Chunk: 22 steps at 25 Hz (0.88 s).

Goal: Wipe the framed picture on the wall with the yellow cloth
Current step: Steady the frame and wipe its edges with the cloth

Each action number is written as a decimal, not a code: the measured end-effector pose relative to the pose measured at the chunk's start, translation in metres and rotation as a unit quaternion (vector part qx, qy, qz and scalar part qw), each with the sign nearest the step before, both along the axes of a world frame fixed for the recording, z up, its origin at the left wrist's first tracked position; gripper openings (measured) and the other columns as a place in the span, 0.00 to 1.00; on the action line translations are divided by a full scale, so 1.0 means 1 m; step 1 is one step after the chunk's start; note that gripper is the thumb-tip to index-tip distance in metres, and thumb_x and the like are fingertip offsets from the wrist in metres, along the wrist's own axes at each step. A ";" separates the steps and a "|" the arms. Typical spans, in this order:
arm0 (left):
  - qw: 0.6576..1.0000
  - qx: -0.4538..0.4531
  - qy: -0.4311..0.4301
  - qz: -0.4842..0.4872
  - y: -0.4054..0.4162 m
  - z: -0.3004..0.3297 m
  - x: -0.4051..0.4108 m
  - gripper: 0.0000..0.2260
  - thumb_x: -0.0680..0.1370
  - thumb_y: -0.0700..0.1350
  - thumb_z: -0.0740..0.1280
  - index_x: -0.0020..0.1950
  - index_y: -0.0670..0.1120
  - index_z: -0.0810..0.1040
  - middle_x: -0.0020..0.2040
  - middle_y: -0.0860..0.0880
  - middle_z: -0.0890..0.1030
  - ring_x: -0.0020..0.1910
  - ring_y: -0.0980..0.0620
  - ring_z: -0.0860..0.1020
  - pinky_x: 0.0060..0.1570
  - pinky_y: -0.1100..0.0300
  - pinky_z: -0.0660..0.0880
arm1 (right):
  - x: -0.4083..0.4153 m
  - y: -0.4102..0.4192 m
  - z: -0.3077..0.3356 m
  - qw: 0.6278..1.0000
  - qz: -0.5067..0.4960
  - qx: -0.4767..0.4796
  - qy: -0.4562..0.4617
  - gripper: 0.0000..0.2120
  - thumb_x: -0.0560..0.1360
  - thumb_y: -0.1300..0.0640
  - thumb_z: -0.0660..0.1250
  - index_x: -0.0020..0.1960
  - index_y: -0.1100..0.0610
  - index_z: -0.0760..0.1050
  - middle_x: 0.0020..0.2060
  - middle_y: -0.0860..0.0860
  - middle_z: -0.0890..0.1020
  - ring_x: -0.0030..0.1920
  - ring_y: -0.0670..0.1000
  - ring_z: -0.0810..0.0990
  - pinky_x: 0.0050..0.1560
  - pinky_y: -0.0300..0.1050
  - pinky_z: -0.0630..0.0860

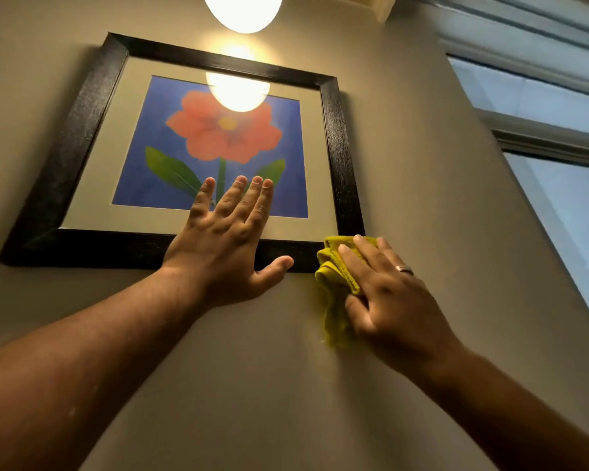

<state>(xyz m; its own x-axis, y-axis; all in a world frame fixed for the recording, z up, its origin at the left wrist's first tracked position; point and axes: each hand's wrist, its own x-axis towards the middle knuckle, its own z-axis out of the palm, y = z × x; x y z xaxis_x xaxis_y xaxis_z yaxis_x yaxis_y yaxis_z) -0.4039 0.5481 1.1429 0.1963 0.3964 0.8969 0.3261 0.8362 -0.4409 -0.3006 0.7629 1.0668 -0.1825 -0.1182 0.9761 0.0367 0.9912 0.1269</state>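
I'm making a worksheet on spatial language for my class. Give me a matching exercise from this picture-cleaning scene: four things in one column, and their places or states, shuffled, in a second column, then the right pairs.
Things:
1. left hand
2. right hand
3. yellow cloth
4. lamp

Places or states:
A. bunched at the lower right corner of the black frame
B. lit, above the picture, mirrored in its glass
C. flat and open across the frame's bottom edge
D. pressing the cloth to the wall, ring on one finger

Pairs: 1-C, 2-D, 3-A, 4-B
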 end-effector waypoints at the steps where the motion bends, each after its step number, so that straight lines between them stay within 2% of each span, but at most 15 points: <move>1: 1.000 -0.004 -0.005 0.002 0.000 -0.001 0.001 0.44 0.74 0.72 0.45 0.79 0.43 0.41 0.81 0.44 0.48 0.80 0.45 0.47 0.76 0.35 0.45 | 0.000 -0.007 0.001 1.000 -0.004 -0.006 -0.007 0.31 0.72 0.46 0.55 0.75 0.46 0.56 0.77 0.48 0.59 0.77 0.54 0.53 0.73 0.50 0.57; 4: 0.998 -0.055 -0.019 0.002 -0.010 -0.001 0.004 0.41 0.75 0.70 0.42 0.79 0.46 0.37 0.81 0.47 0.43 0.79 0.47 0.41 0.76 0.37 0.39 | 0.000 -0.017 0.005 1.000 -0.016 -0.011 -0.008 0.31 0.75 0.51 0.60 0.76 0.48 0.54 0.78 0.48 0.56 0.78 0.53 0.51 0.74 0.49 0.57; 7: 0.994 -0.096 0.005 0.046 -0.079 0.001 -0.007 0.39 0.76 0.70 0.41 0.80 0.47 0.41 0.80 0.46 0.47 0.79 0.45 0.45 0.76 0.36 0.41 | 0.000 -0.015 0.001 0.999 -0.025 -0.030 -0.002 0.31 0.73 0.51 0.60 0.75 0.47 0.57 0.77 0.49 0.58 0.77 0.54 0.54 0.72 0.51 0.62; 10: 0.992 -0.055 -0.021 0.111 -0.168 -0.005 -0.023 0.45 0.73 0.75 0.42 0.80 0.45 0.44 0.80 0.42 0.49 0.79 0.41 0.50 0.76 0.35 0.46 | -0.009 -0.029 0.003 0.997 -0.006 -0.070 0.045 0.32 0.68 0.51 0.57 0.73 0.49 0.63 0.75 0.51 0.64 0.76 0.57 0.58 0.70 0.55 0.64; 13: 0.993 -0.027 -0.093 0.074 -0.188 -0.012 -0.027 0.53 0.67 0.79 0.43 0.79 0.44 0.39 0.80 0.43 0.40 0.79 0.43 0.41 0.78 0.43 0.43 | -0.025 -0.063 0.010 0.983 0.011 -0.143 0.113 0.31 0.67 0.53 0.57 0.70 0.53 0.68 0.73 0.55 0.68 0.74 0.59 0.61 0.72 0.55 0.61; 14: 0.992 -0.030 -0.101 0.064 -0.188 -0.014 -0.030 0.55 0.65 0.80 0.44 0.78 0.43 0.37 0.80 0.43 0.38 0.79 0.43 0.39 0.78 0.44 0.42 | -0.032 -0.084 0.014 0.984 0.021 -0.132 0.119 0.30 0.66 0.52 0.58 0.68 0.53 0.70 0.72 0.55 0.70 0.73 0.60 0.63 0.72 0.55 0.60; 16: 0.993 -0.043 -0.098 0.057 -0.188 -0.012 -0.033 0.57 0.64 0.81 0.44 0.78 0.42 0.36 0.79 0.42 0.36 0.79 0.44 0.37 0.78 0.45 0.42 | -0.050 -0.137 0.022 0.991 0.053 -0.053 0.107 0.27 0.67 0.50 0.60 0.66 0.52 0.72 0.70 0.55 0.72 0.72 0.59 0.65 0.73 0.54 0.58; 19: 0.994 -0.053 -0.089 0.043 -0.194 -0.009 -0.036 0.58 0.63 0.81 0.46 0.78 0.41 0.36 0.79 0.42 0.36 0.78 0.44 0.37 0.78 0.45 0.43 | -0.079 -0.208 0.021 0.991 0.073 0.072 0.084 0.24 0.74 0.44 0.58 0.68 0.51 0.69 0.72 0.54 0.70 0.74 0.59 0.63 0.74 0.54 0.54; 21: 0.993 -0.058 -0.091 0.038 -0.195 -0.010 -0.037 0.59 0.62 0.82 0.48 0.78 0.42 0.36 0.79 0.42 0.36 0.78 0.44 0.36 0.78 0.45 0.42 | -0.080 -0.206 0.020 0.989 0.049 0.114 0.077 0.26 0.75 0.42 0.58 0.70 0.49 0.67 0.73 0.53 0.68 0.74 0.58 0.62 0.74 0.53 0.54; 22: 0.993 -0.059 -0.090 0.036 -0.193 -0.010 -0.037 0.60 0.62 0.82 0.48 0.78 0.43 0.36 0.79 0.42 0.35 0.78 0.44 0.35 0.78 0.46 0.41 | -0.076 -0.188 0.020 0.991 0.030 0.104 0.083 0.26 0.75 0.42 0.58 0.71 0.48 0.66 0.73 0.52 0.67 0.74 0.57 0.63 0.74 0.53 0.56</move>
<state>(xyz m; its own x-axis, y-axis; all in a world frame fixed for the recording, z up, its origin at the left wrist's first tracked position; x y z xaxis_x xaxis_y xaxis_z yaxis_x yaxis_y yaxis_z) -0.4408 0.3547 1.1330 0.0031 0.5082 0.8613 0.3496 0.8064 -0.4770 -0.3770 0.5750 1.0864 -0.0081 -0.3255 0.9455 0.0161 0.9454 0.3256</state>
